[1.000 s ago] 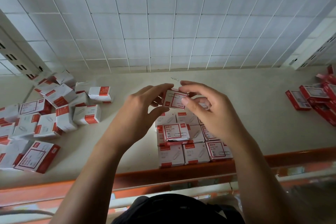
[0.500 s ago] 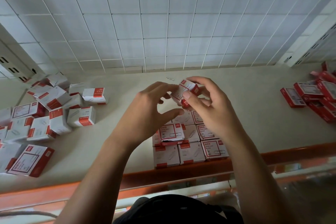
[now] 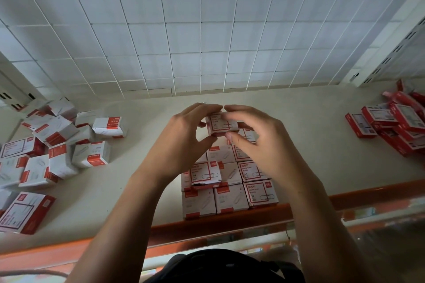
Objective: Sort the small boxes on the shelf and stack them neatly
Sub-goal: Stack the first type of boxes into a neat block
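A small white and red paper-clip box (image 3: pixel 220 124) is held above the shelf between both hands. My left hand (image 3: pixel 184 140) curls round its left side, and my right hand (image 3: pixel 259 142) pinches it from the right with fingers on top and thumb below. Under the hands sits a tidy block of the same boxes (image 3: pixel 230 193) near the shelf's front edge, partly hidden by my wrists. One box (image 3: pixel 205 173) lies on top of that block. A loose heap of white and red boxes (image 3: pixel 53 145) spreads over the left of the shelf.
A pile of red boxes (image 3: pixel 395 122) lies at the right end of the beige shelf (image 3: pixel 310 145). An orange rail (image 3: pixel 230 220) runs along the front edge. A white wire grid (image 3: pixel 207 30) backs the shelf. A tiny paper clip lies near the back.
The held box has been turned from tilted to level, its label facing up. My left hand has closed back onto its left side. Both hands stay above the block.
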Demonstrator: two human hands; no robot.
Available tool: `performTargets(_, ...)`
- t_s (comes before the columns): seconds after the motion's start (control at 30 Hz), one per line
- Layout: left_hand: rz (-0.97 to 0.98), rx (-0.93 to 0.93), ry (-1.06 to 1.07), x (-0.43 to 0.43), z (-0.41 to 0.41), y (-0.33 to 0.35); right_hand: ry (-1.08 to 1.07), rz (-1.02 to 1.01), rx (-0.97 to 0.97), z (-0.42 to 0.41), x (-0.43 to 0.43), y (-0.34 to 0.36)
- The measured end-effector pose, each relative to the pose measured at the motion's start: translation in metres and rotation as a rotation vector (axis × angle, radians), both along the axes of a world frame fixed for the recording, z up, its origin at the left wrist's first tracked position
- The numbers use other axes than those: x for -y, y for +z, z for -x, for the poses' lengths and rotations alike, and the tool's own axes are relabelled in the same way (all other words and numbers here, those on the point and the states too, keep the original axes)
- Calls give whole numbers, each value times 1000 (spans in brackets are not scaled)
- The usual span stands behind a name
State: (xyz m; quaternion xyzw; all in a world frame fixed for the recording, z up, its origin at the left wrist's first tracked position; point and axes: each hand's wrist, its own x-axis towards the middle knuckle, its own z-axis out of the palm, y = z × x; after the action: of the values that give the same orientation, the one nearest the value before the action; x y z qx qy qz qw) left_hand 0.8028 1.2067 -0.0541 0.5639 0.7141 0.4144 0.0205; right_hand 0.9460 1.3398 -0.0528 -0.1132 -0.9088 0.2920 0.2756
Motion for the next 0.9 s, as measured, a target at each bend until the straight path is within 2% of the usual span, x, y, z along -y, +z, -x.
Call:
performTargets(0.27, 18, 52, 51, -3, 6, -3, -44, -109, -2, 12, -28, -9)
performTargets(0.53, 39, 43, 76, 2, 5, -6, -32, -14, 181, 16, -47, -15)
performTargets(0.9, 59, 61, 89, 13, 5, -9, -33, 28, 262, 15, -49, -21)
